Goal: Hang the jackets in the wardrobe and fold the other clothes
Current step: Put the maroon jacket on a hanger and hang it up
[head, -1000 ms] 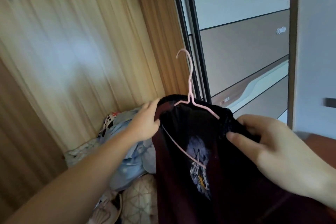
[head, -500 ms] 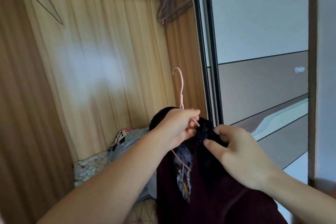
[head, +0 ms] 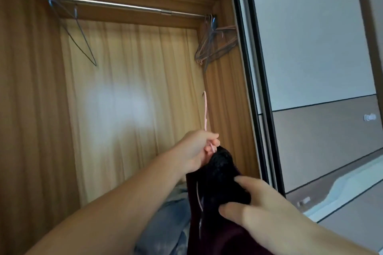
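In the near foreground, right hand (head: 267,211): fingers spread and pressed against the dark collar fabric, steadying it; whether they actually pinch the cloth, I cannot tell.
Just beyond it, jacket (head: 217,192): dark maroon with a black collar, draped on the pink hanger (head: 205,109) and hanging between the two hands, below the left hand and not yet on the rail.
Slightly farther, left hand (head: 199,149): closed around the hanger's neck, carrying the weight, with the hook rising above the knuckles.
Risk, slipping shoulder: the jacket seems bunched toward the right hand's side, so if that hand lets go early the cloth may slide off the thin wire arm.
Risk, missed hook: the hook looks edge-on to the rail, so it likely needs turning before it can catch; a tilt during the lift could spill the jacket.
Below the left forearm, blue fabric (head: 170,219): a heap lying low in the wardrobe, where a dropped jacket would land.
Up and right of the left hand, bunch of empty hangers (head: 215,45): crowded at the rail's right end beside the sliding door frame (head: 255,89), which could tangle the hook.
Far above, rail (head: 124,6): bare along its middle, the safer target.
Far upper left, single wire hanger (head: 80,33): well apart, no obstacle.
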Demonstrator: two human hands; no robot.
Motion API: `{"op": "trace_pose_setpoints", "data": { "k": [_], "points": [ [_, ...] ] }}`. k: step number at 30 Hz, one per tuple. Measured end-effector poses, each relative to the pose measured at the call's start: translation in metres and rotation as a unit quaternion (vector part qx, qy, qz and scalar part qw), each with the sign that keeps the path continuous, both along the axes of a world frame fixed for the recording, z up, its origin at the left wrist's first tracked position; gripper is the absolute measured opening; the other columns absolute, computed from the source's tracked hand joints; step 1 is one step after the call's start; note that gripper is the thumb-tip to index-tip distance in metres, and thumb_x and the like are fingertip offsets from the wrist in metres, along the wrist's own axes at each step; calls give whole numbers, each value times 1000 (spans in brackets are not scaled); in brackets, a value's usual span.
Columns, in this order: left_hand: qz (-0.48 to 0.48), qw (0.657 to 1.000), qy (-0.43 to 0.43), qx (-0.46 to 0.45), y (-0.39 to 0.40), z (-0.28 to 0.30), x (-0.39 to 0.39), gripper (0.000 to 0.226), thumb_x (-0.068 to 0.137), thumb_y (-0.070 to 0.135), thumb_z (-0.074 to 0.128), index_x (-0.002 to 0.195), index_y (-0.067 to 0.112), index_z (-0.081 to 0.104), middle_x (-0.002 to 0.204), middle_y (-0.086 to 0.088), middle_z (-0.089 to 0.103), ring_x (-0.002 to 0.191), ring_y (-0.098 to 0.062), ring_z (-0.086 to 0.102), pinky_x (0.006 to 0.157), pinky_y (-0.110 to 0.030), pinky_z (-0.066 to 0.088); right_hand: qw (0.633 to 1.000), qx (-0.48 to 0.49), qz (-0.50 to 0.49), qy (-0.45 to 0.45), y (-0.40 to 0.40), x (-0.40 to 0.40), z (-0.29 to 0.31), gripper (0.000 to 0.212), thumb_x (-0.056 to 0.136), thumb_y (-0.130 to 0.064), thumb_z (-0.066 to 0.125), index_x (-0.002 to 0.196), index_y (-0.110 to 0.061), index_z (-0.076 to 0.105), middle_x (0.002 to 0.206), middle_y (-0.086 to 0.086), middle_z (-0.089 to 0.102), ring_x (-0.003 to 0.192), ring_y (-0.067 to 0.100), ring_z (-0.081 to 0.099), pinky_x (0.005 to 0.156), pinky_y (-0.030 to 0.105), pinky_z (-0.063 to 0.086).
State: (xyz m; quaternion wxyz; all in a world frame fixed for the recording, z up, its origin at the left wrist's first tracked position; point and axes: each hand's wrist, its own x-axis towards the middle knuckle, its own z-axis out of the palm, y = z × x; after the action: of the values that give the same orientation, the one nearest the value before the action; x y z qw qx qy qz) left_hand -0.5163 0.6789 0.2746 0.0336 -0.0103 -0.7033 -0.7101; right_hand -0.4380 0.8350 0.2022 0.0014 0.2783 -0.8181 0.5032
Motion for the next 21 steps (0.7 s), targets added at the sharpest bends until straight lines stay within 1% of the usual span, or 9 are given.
{"op": "trace_pose_setpoints", "data": {
  "k": [2, 4, 9, 11, 13, 15, 18, 19, 21],
  "points": [
    [-13, 999, 30, 31, -16, 48, -3, 9, 95, 13, 50, 86, 11, 47, 56, 5, 41, 44, -5, 29, 44, -13, 27, 1000, -15, 4, 27, -14, -8, 45, 21, 79, -13, 65, 98, -7, 66, 80, 20, 66, 70, 27, 63, 64, 36, 45],
    [-19, 995, 74, 58, -31, 102, -2, 15, 93, 20, 51, 86, 11, 42, 64, 2, 34, 45, -6, 26, 49, -15, 24, 996, 10, -29, 79, -27, -15, 99, 16, 81, -11, 65, 96, -5, 69, 86, 19, 72, 78, 33, 68, 63, 42, 51],
    [13, 978, 209, -16, -67, 217, 3, 26, 91, 35, 55, 85, 12, 45, 65, 0, 37, 48, -10, 36, 56, -20, 31, 945, -22, -156, 286, -70, -29, 213, 18, 86, -28, 66, 90, -11, 70, 90, 11, 70, 83, 28, 68, 75, 38, 55],
    [58, 963, 260, -53, -79, 241, 0, 24, 93, 35, 53, 86, 13, 51, 74, -2, 50, 62, -14, 49, 61, -25, 39, 927, -80, -170, 325, -90, -41, 236, 19, 85, -30, 66, 86, -11, 69, 86, 10, 69, 82, 27, 66, 76, 36, 53],
    [101, 940, 313, -86, -90, 254, -4, 29, 94, 41, 54, 104, 14, 59, 99, -3, 62, 87, -17, 59, 78, -29, 49, 914, -130, -174, 342, -110, -60, 251, 20, 83, -28, 67, 79, -9, 68, 79, 9, 67, 77, 27, 64, 69, 34, 50],
    [168, 894, 372, -186, -102, 252, -5, 48, 92, 52, 52, 125, 18, 59, 124, -3, 61, 112, -23, 59, 98, -38, 47, 904, -163, -181, 351, -131, -81, 264, 21, 82, -26, 67, 71, -7, 66, 70, 8, 64, 68, 24, 59, 58, 28, 42],
    [250, 741, 506, -364, -122, 203, -5, 63, 83, 72, 40, 131, 34, 54, 138, 8, 52, 129, -14, 46, 106, -35, 37, 901, -205, -181, 338, -162, -111, 284, 26, 82, -22, 63, 60, -10, 57, 64, 6, 57, 61, 21, 52, 54, 28, 34],
    [248, 706, 530, -399, -127, 179, -6, 71, 77, 79, 36, 138, 43, 42, 147, 16, 40, 137, -9, 35, 111, -34, 31, 902, -217, -180, 326, -170, -120, 290, 25, 83, -20, 62, 60, -10, 57, 67, 9, 59, 65, 23, 55, 56, 30, 37],
    [225, 686, 523, -453, -139, 138, -12, 90, 63, 93, 35, 142, 63, 4, 154, 36, 4, 145, 0, 8, 115, -36, 18, 905, -239, -179, 303, -185, -139, 301, 20, 83, -19, 63, 68, -6, 62, 76, 13, 65, 73, 28, 61, 61, 34, 43]
  ]
}}
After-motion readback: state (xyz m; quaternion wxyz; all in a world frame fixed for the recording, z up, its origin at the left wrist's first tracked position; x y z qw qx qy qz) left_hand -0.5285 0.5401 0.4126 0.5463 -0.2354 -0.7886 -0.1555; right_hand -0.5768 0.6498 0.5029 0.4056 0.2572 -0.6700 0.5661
